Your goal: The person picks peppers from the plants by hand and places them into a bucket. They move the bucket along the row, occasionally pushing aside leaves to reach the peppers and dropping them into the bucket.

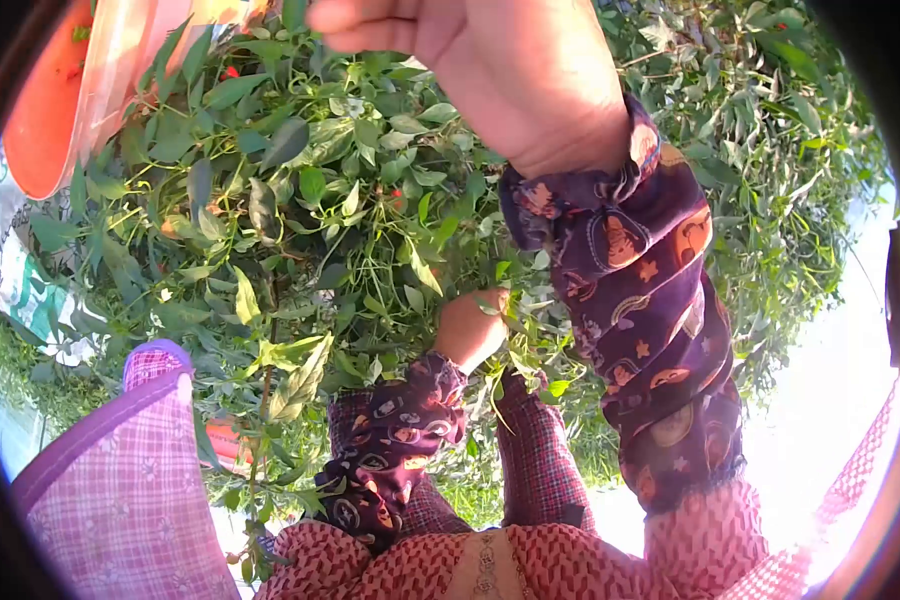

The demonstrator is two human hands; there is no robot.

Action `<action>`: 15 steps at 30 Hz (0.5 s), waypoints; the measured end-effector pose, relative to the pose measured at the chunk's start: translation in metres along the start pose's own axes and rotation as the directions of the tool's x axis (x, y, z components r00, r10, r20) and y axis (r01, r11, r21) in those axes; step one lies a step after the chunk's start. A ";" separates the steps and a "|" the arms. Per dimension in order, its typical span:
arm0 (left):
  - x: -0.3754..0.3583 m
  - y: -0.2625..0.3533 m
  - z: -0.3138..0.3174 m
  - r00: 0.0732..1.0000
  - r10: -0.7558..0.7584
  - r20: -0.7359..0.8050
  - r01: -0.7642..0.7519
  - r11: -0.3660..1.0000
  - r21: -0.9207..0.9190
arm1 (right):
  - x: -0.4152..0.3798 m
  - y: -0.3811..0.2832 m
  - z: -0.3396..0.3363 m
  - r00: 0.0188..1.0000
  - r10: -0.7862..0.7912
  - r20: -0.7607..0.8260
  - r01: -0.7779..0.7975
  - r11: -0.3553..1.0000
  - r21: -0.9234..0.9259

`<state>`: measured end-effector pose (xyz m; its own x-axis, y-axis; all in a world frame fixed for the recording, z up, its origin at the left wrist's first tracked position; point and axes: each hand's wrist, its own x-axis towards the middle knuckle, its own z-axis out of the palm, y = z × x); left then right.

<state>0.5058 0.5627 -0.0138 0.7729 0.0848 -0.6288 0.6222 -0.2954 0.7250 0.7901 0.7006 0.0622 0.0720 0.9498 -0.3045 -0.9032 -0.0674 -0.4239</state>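
My right hand [500, 60] is raised at the top over the green leafy plants [320, 180], palm side toward me. Bent fingers point left, and the frame's top edge cuts part of them off. Lower down, my left hand [473, 328] is among the foliage in front of my legs, its fingers curled in and mostly hidden. Leafy stems [495, 380] hang right at it. Small red spots that look like fruit [397, 198] show between the leaves. Both arms wear dark patterned sleeves.
An orange-red container [45, 130] with a clear edge is at the upper left. Below it lies a white and green printed bag [45, 300]. Pink checked cloth [130, 470] with a purple border fills the lower left. Dense plants continue at the right, beside bright ground.
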 end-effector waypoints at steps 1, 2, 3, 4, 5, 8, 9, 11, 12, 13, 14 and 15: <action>0.000 0.002 -0.001 0.998 -0.049 0.040 0.051 0.998 -0.045 | -0.027 0.036 -0.033 0.850 -0.357 -0.387 0.226 0.911 -0.344; 0.001 0.002 -0.004 0.981 -0.114 0.159 0.120 0.992 -0.033 | -0.068 0.045 -0.064 0.699 -0.348 -0.625 0.026 0.886 -0.464; 0.000 0.001 -0.002 0.985 -0.102 0.137 0.108 0.994 -0.035 | -0.108 0.055 -0.097 0.622 -0.284 -0.730 -0.092 0.899 -0.427; -0.001 0.000 -0.001 0.989 -0.092 0.114 0.096 0.995 -0.031 | -0.144 0.067 -0.119 0.547 -0.188 -0.816 -0.235 0.901 -0.364; 0.000 0.002 -0.003 0.981 -0.113 0.156 0.113 0.994 0.006 | -0.173 0.083 -0.140 0.440 -0.085 -0.894 -0.344 0.904 -0.255; -0.004 -0.005 0.000 0.991 -0.031 0.130 0.030 1.000 0.003 | -0.235 0.154 -0.190 0.415 -0.090 -0.905 -0.579 0.741 -0.339; 0.000 0.000 -0.005 0.968 -0.127 0.216 0.123 0.992 0.032 | -0.241 0.171 -0.193 0.388 -0.039 -0.921 -0.520 0.815 -0.254; 0.004 0.004 -0.005 0.955 -0.175 0.240 0.156 0.983 0.098 | -0.236 0.188 -0.187 0.362 0.028 -0.932 -0.446 0.883 -0.147; 0.005 0.006 -0.004 0.943 -0.222 0.248 0.189 0.970 0.150 | -0.228 0.189 -0.182 0.421 0.129 -0.898 -0.407 0.912 -0.060; 0.004 0.009 -0.004 0.949 -0.229 0.214 0.192 0.965 0.180 | -0.220 0.191 -0.176 0.477 0.227 -0.849 -0.372 0.927 0.038; 0.001 0.005 -0.001 0.945 -0.233 0.228 0.190 0.962 0.194 | -0.212 0.194 -0.172 0.472 0.231 -0.851 -0.359 0.932 0.054; -0.001 -0.001 0.003 0.955 -0.221 0.198 0.200 0.972 0.120 | -0.203 0.197 -0.172 0.441 0.311 -0.842 -0.280 0.939 0.200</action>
<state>0.5041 0.5604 -0.0145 0.5761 -0.0420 -0.8163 0.7449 -0.3842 0.5454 0.6707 0.4418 -0.1061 0.1073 0.1402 -0.9843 -0.9527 -0.2686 -0.1422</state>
